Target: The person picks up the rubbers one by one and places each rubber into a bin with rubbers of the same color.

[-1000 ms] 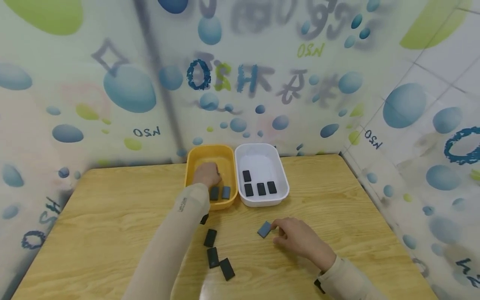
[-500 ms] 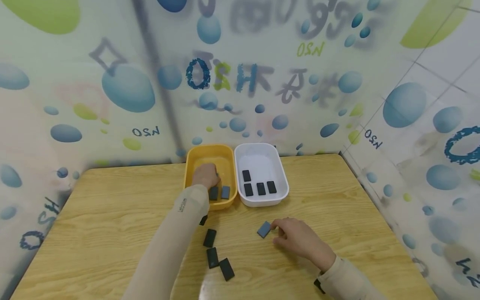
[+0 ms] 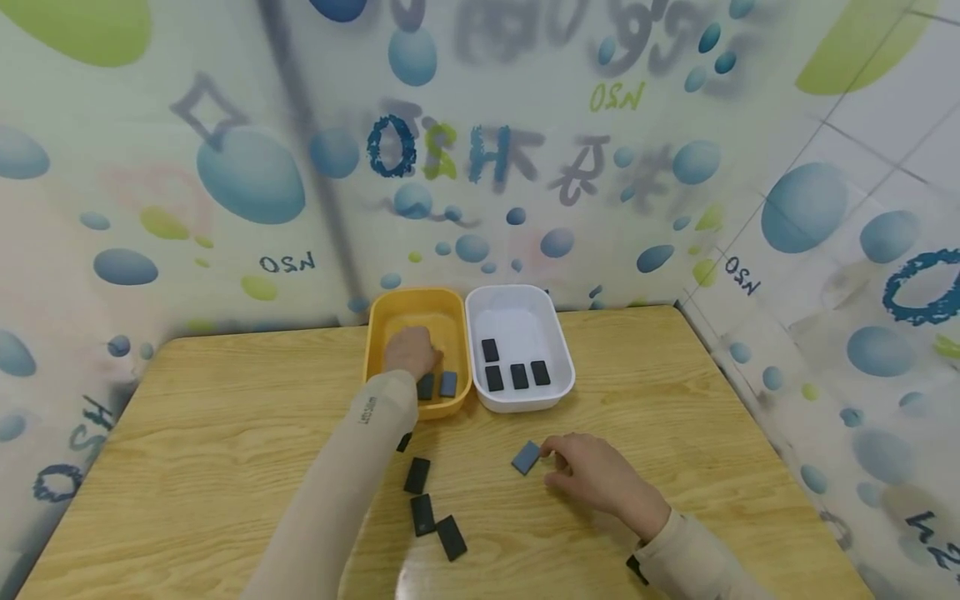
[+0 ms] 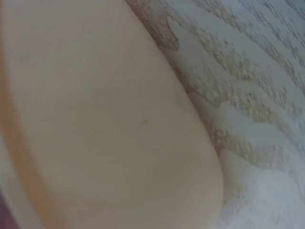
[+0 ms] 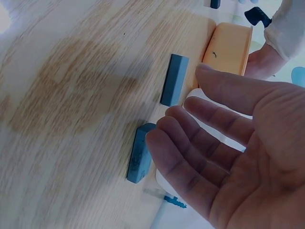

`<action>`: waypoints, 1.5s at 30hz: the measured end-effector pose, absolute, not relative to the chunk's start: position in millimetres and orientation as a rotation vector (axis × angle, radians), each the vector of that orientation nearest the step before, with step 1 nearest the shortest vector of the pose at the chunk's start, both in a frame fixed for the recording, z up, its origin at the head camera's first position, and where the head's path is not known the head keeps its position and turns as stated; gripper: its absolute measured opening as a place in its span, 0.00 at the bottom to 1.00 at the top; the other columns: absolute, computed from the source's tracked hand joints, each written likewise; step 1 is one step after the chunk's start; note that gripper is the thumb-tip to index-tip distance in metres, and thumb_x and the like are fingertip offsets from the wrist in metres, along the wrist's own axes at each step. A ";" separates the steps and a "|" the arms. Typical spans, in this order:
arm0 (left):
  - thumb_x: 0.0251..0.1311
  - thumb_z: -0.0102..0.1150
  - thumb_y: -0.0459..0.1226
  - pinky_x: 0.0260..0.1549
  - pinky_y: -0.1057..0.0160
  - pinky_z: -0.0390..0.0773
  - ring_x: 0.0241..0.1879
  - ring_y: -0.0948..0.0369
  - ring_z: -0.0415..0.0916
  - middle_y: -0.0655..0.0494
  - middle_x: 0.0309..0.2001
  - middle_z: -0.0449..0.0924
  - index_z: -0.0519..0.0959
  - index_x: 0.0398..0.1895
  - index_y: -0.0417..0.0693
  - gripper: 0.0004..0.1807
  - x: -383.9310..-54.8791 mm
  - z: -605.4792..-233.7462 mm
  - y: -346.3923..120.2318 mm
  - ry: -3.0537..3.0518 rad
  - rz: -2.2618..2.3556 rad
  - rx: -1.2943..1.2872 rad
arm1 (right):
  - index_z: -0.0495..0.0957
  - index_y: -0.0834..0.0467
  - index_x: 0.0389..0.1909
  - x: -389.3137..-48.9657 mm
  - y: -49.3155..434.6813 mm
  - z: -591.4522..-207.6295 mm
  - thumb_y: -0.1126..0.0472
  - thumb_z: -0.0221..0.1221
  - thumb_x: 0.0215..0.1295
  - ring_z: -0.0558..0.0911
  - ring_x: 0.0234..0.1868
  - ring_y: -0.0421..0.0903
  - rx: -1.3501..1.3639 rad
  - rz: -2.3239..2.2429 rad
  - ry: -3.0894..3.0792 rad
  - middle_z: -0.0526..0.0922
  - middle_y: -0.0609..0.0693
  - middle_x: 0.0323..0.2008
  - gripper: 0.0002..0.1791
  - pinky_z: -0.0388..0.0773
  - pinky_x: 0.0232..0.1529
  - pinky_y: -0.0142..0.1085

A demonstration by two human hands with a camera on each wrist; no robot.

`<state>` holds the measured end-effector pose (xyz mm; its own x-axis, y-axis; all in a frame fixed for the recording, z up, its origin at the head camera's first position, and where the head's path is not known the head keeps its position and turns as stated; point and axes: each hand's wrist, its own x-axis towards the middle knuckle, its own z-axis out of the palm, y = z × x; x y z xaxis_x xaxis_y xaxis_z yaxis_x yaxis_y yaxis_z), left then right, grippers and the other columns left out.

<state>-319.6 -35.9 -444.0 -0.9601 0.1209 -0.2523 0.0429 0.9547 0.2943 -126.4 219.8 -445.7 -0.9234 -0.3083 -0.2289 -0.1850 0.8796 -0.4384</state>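
Observation:
My left hand (image 3: 409, 352) reaches into the yellow tray (image 3: 378, 312), knuckles up. Its fingertips are hidden, so what they hold cannot be told. Beside it in the tray lie a dark block (image 3: 425, 387) and a blue-grey block (image 3: 447, 384). My right hand (image 3: 596, 475) hovers low over the table with relaxed, slightly bent fingers and nothing in its palm. Its index fingertip is right by a blue-grey block (image 3: 526, 457); contact cannot be told. In the right wrist view, two blocks, one of them a nearer block (image 5: 139, 155), lie beyond the fingers. The left wrist view shows mostly blurred sleeve (image 4: 109, 114).
A white tray (image 3: 517, 304) adjoins the yellow one on the right, with several dark blocks inside. More dark blocks, such as a front block (image 3: 452, 537), lie on the wooden table (image 3: 225, 433). Another block (image 3: 636, 570) is partly under the right sleeve. A patterned wall stands behind.
Both hands keep almost the same place. A blue-grey patch visible beside the left fingers half a second ago is now covered. The whole view has shifted slightly left.

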 end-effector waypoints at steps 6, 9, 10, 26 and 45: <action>0.67 0.56 0.49 0.26 0.64 0.72 0.26 0.59 0.74 0.53 0.26 0.77 0.78 0.32 0.44 0.17 -317.2 -436.3 -37.8 2.855 0.417 0.178 | 0.81 0.54 0.47 -126.5 219.2 -446.0 0.57 0.66 0.59 0.71 0.28 0.39 -0.362 -0.604 2.762 0.76 0.42 0.28 0.15 0.69 0.30 0.35; 0.67 0.56 0.49 0.34 0.60 0.78 0.33 0.57 0.78 0.50 0.35 0.82 0.79 0.41 0.43 0.17 -314.4 -430.0 -38.4 2.878 0.406 0.228 | 0.81 0.53 0.47 -126.3 218.6 -446.1 0.57 0.66 0.59 0.71 0.28 0.39 -0.347 -0.612 2.747 0.77 0.42 0.28 0.14 0.70 0.31 0.35; 0.67 0.56 0.49 0.37 0.58 0.79 0.36 0.55 0.79 0.49 0.40 0.83 0.79 0.45 0.43 0.18 -313.2 -428.0 -39.0 2.879 0.405 0.241 | 0.81 0.53 0.47 -126.0 218.4 -446.1 0.57 0.66 0.59 0.71 0.28 0.39 -0.345 -0.615 2.741 0.76 0.42 0.28 0.14 0.70 0.31 0.35; 0.67 0.54 0.50 0.41 0.55 0.79 0.38 0.56 0.79 0.48 0.47 0.83 0.77 0.55 0.44 0.23 -281.4 -392.5 -73.1 2.862 0.524 0.507 | 0.81 0.52 0.46 -127.3 217.8 -443.0 0.58 0.67 0.59 0.71 0.26 0.39 -0.345 -0.625 2.753 0.75 0.41 0.25 0.13 0.69 0.28 0.34; 0.63 0.61 0.47 0.32 0.61 0.76 0.33 0.62 0.75 0.57 0.36 0.80 0.81 0.44 0.53 0.11 -211.2 -385.8 -91.1 2.846 0.555 0.793 | 0.81 0.51 0.44 -128.5 210.6 -436.8 0.58 0.67 0.59 0.71 0.25 0.39 -0.336 -0.611 2.759 0.75 0.41 0.26 0.13 0.69 0.28 0.35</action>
<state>-211.2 -91.1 -385.8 -0.8523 0.5221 -0.0313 0.4721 0.7937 0.3837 -128.5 210.6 -436.8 -0.9292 -0.2868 -0.2331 -0.1615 0.8825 -0.4416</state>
